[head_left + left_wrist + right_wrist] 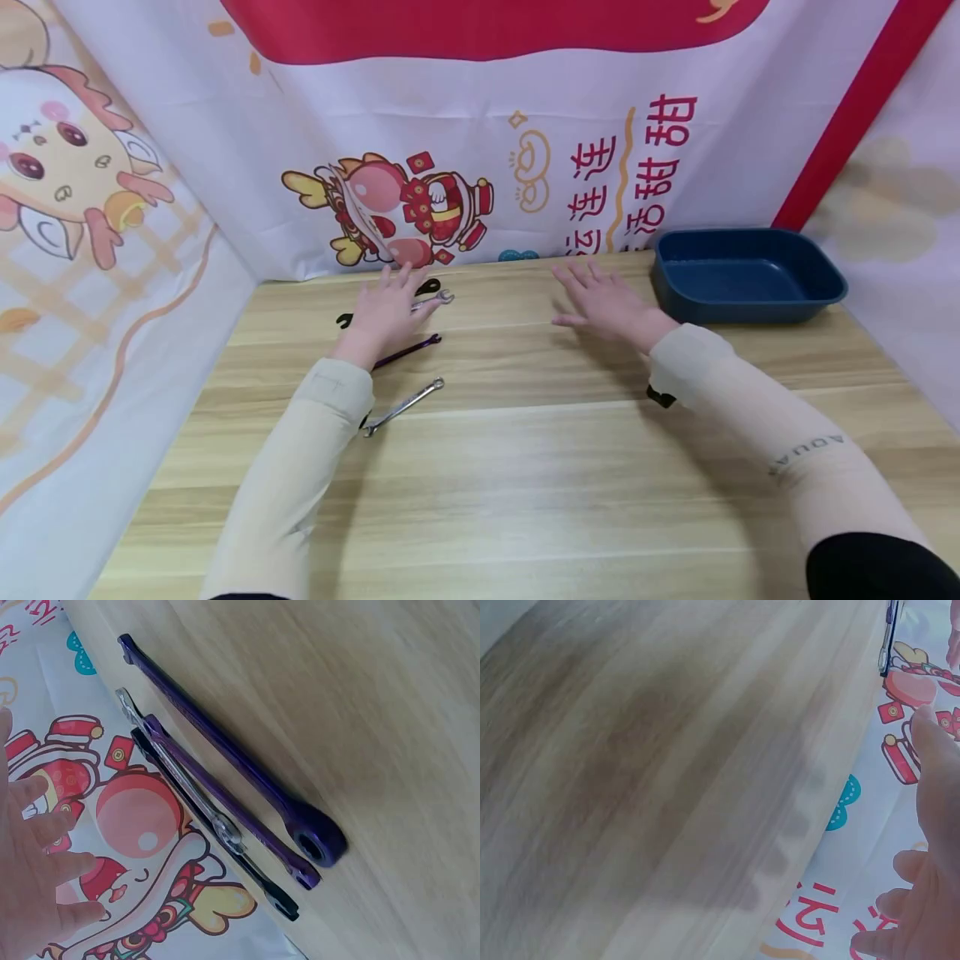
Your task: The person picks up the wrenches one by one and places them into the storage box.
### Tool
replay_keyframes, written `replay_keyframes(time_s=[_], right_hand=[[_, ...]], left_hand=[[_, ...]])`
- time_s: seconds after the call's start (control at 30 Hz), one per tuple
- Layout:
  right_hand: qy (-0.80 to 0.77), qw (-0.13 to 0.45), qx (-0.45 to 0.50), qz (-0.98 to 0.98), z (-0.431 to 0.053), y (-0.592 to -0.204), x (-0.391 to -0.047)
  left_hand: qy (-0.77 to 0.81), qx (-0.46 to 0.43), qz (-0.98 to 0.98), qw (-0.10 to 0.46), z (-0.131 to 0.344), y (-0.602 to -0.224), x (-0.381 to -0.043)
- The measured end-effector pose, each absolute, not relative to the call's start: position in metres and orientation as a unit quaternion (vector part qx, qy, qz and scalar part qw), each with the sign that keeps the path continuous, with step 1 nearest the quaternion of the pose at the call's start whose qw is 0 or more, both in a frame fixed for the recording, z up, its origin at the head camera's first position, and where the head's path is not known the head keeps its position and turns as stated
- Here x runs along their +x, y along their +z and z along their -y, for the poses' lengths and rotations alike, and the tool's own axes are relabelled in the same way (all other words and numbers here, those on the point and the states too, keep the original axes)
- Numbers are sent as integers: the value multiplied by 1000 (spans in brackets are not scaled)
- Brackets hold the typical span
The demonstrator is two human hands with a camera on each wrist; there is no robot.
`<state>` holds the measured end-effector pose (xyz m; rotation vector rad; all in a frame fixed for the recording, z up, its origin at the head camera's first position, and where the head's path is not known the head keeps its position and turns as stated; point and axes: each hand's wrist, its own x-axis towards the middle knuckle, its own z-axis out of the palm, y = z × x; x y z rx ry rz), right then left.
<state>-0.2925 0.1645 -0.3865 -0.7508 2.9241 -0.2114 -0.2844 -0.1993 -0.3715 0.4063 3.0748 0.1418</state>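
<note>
My left hand [386, 310] is held over a group of wrenches at the back left of the table, its fingers spread and holding nothing. Under and beside it lie a silver wrench [184, 769], a purple wrench [232, 801], a black wrench [259, 877] and a larger dark purple wrench [214, 739] with a ring end. In the head view the hand partly hides this group. Nearer the front lies another silver wrench [405, 407], by the left sleeve. My right hand [607, 304], fingers extended and apart, is over the wood left of a blue bin and holds nothing.
The blue bin [750, 312], an open rectangular tub, stands at the back right of the wooden table [510, 500]. A printed cloth [300, 108] hangs along the back edge, and more cloth [90, 350] covers the left side.
</note>
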Motion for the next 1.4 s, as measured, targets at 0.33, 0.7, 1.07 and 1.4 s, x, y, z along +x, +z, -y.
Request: replay_keyframes(time_s=[0.33, 0.7, 1.07, 1.4], right_hand=[[-96, 55, -252, -961, -178, -370, -289], [-148, 64, -221, -962, -214, -356, -287], [-152, 77, -201, -965, -245, -348, -287], [-148, 84, -188, -967, -259, -354, -284]], left_hand=[[43, 125, -991, 19, 205, -368, -279], [34, 150, -988, 0, 218, -374, -279], [47, 172, -984, -27, 227, -374, -275], [74, 176, -981, -27, 234, -378, -271]])
